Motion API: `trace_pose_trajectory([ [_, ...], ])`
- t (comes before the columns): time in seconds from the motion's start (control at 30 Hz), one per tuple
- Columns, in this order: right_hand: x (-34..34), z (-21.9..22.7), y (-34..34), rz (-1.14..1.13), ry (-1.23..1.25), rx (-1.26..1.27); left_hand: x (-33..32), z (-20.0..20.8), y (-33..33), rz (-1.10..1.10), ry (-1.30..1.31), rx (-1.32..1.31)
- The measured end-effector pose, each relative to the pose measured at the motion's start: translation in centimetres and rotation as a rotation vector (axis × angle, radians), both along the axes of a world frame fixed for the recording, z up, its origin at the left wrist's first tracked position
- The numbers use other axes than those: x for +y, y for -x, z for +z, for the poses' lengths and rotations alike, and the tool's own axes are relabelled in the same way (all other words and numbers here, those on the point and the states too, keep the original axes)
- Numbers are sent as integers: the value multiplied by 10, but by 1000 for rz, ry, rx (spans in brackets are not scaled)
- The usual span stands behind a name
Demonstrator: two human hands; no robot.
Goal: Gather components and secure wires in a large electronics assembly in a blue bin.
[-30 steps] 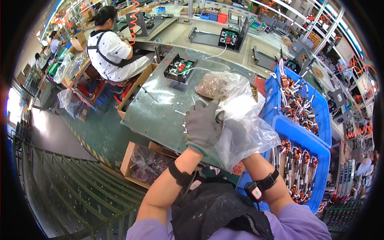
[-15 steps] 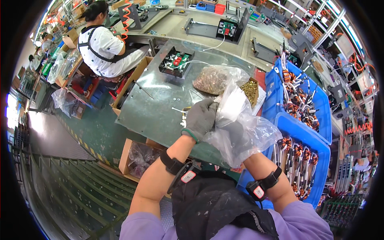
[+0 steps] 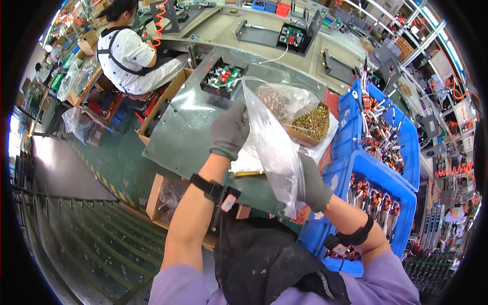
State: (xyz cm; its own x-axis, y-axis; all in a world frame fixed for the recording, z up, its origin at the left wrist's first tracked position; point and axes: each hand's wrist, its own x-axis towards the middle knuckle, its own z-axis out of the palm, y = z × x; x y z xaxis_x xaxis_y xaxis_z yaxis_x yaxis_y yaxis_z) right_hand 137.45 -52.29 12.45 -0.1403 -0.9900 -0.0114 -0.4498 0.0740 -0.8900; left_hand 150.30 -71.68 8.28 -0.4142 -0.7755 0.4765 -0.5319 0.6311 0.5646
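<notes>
A clear plastic bag is stretched out flat and tilted between my two grey-gloved hands, above the metal worktop. My left hand is closed on the bag's upper left edge. At its lower right side my right hand grips the bag, its fingertips partly hidden by the plastic. Beyond the bag lie a clear bag of small copper-coloured parts and an open cardboard box of small brass-coloured parts. White material and a yellow strip show below the bag; I cannot make out what they are.
A black housing with a green circuit board stands on the worktop. Two blue bins of copper coils and white leads stand at the right. A co-worker sits at the far left. A cardboard box is below the near edge.
The bunched plastic bag has been spread out flat. My left hand has moved left and away from me; my right hand, earlier covered by the plastic, now shows at the bag's right side.
</notes>
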Motion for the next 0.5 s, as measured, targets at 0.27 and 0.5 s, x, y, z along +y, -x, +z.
trace_pose_trajectory([
  [0.27, 2, 0, 24, 40, 3, 286, 3, 26, 20, -778, -953, 678],
  [0.5, -25, 12, -10, -35, 157, 291, -1, -18, 46, -590, -1352, 955],
])
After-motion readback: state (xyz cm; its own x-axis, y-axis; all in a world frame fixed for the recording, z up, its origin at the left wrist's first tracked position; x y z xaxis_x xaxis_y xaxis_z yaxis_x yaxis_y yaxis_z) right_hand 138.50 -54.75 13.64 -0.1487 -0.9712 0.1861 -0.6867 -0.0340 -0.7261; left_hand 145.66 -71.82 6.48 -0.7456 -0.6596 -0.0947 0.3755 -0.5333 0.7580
